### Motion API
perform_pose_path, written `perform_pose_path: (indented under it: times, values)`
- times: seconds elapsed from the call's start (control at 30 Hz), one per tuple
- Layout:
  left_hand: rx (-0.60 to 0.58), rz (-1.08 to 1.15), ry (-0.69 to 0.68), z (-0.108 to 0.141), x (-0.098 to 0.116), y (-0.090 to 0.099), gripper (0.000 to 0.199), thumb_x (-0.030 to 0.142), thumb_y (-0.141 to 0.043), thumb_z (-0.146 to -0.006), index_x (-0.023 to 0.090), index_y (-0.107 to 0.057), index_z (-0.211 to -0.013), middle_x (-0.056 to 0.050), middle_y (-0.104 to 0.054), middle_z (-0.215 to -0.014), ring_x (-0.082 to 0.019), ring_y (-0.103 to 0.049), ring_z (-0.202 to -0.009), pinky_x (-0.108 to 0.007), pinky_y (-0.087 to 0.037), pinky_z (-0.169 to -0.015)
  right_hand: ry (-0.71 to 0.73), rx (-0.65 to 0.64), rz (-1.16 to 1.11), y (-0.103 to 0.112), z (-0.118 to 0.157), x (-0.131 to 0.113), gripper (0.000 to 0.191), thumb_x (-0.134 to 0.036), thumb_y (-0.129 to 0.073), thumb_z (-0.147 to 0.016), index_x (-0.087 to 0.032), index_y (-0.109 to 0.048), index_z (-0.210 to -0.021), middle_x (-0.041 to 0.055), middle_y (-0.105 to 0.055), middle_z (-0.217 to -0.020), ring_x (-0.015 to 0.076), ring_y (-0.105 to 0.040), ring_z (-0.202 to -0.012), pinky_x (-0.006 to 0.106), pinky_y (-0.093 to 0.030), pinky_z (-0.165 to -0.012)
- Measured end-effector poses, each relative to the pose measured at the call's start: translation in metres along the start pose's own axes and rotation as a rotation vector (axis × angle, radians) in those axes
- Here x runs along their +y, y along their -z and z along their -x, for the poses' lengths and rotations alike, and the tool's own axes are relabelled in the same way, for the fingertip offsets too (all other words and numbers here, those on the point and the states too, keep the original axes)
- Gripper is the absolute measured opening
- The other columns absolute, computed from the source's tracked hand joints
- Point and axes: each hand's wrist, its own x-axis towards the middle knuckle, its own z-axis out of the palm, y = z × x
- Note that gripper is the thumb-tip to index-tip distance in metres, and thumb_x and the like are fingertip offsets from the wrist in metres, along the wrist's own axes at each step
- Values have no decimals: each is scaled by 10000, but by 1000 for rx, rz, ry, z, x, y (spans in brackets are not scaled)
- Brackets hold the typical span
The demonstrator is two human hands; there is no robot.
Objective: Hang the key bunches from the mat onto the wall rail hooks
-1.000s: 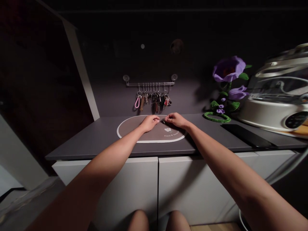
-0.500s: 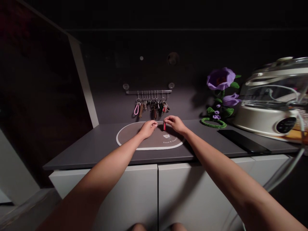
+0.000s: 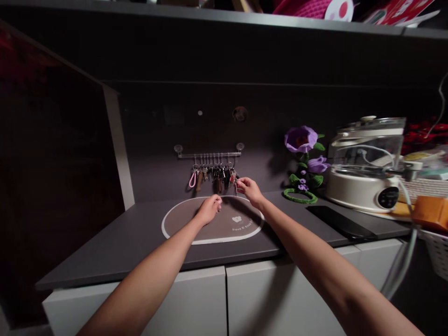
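Observation:
My right hand [image 3: 249, 187] is raised at the right end of a clear hook rail [image 3: 210, 155], its thumb and fingers pinched on keys [image 3: 235, 187]. These keys overlap the hanging bunch there, so I cannot tell whether they are on a hook. Several key rings with keys [image 3: 213, 171] hang along the rail, among them a pink loop strap [image 3: 192, 179] and a brown fob [image 3: 199, 183]. My left hand [image 3: 210, 208] is closed above the brown oval mat [image 3: 196, 231]; its curled fingers hide whatever they may hold.
The mat lies on a dark counter [image 3: 115, 247] above white cabinet doors. To the right are a purple flower ornament [image 3: 301, 139], a black phone-like slab [image 3: 338, 221] and a white appliance with a clear top [image 3: 357, 187]. A loaded shelf [image 3: 175, 11] runs overhead.
My right hand has risen from above the mat to the hanging keys, and the red piece below its fingers no longer shows there. My left hand stays over the mat. The view has tilted up.

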Motion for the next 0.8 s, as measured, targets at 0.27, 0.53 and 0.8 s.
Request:
perform_pose_path:
  times: [0.27,0.53,0.8]
  values:
    - [3,36,15,0,1,-1,140,273,-361,-803,170,-437,-747,17,-518,-620,-75,-436,-506,-202,-350,-515,9,181,22,0,-47,-28,118,-249,-556,-693,-161,-480,-706,-27,-497,-642,71,-476,-576,208,-429,-528]
    - [-7,56,7,0,-2,-1,154,300,-382,-799,173,-448,-744,18,-524,-612,-78,-449,-511,-203,-354,-519,-13,295,200,-2,-87,-37,91,-132,-445,-732,-156,-493,-659,-36,-461,-530,55,-438,-469,194,-437,-486]
    - [-12,27,23,0,0,0,154,305,-378,-801,175,-451,-761,19,-524,-605,-80,-445,-504,-204,-356,-515,-69,348,351,-1,-104,-31,122,-146,-464,-730,-132,-564,-661,8,-541,-568,70,-496,-466,198,-453,-476]
